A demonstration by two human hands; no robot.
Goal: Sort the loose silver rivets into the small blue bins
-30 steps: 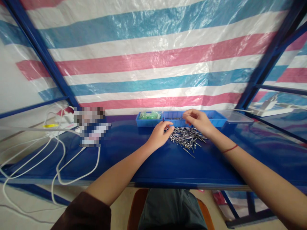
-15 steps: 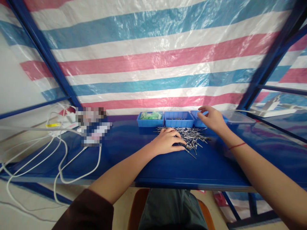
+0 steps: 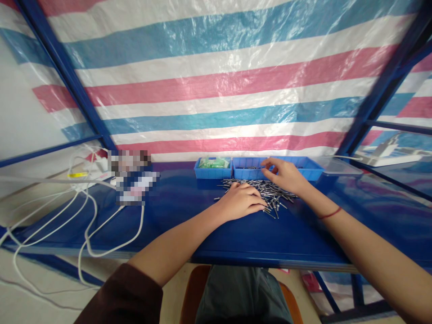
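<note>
On the blue table lies a loose pile of thin silver metal pins that look like blind rivets (image 3: pixel 275 191). My left hand (image 3: pixel 241 201) rests palm down over the pile's left and near side. Its fingers are bent and a little apart, with the tips among the rivets; what lies under the palm is hidden. My right hand (image 3: pixel 283 174) hovers above the back of the pile, before the middle blue bin (image 3: pixel 248 173), where a few similar pins lie. Its thumb and forefinger are curved with a gap between them, and nothing shows in it.
To the left a blue bin (image 3: pixel 213 173) holds green-and-clear plastic bags. Another blue bin (image 3: pixel 308 173) stands at right, partly behind my hand, beside a clear plastic lid (image 3: pixel 344 166). White cables (image 3: pixel 91 225) trail over the table's left end. Blue frame posts flank a striped sheet.
My right hand has moved left, from over the right bin to the middle bin's right part. My left hand has shifted slightly right on the pile, its fingers drawn closer together.
</note>
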